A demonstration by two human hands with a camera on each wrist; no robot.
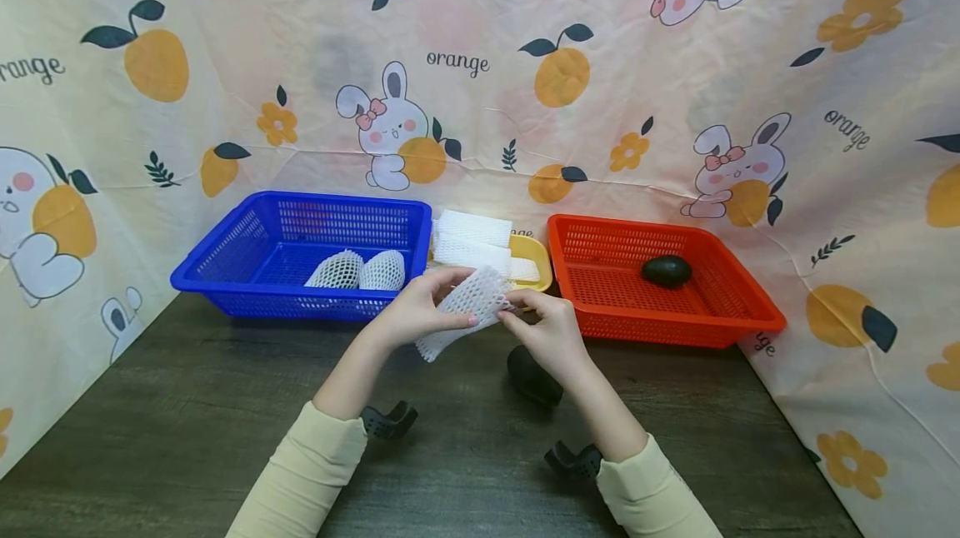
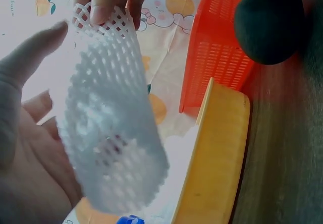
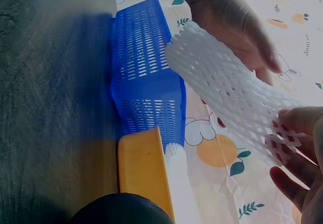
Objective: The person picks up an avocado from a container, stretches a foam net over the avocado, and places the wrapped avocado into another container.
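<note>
A white foam net sleeve is held between both hands above the table. My left hand holds its side, the thumb along the front and other fingers behind. At the opposite end, my right hand pinches the sleeve's mesh rim between thumb and fingers. The sleeve looks partly spread in the left wrist view, with only mesh visible inside. Below the right hand, a dark green avocado lies on the table. Another avocado lies in the red basket.
At the back left stands a blue basket with two net-wrapped fruits. Between the baskets, a yellow container holds a stack of flat white foam nets. A printed cloth hangs behind the dark table.
</note>
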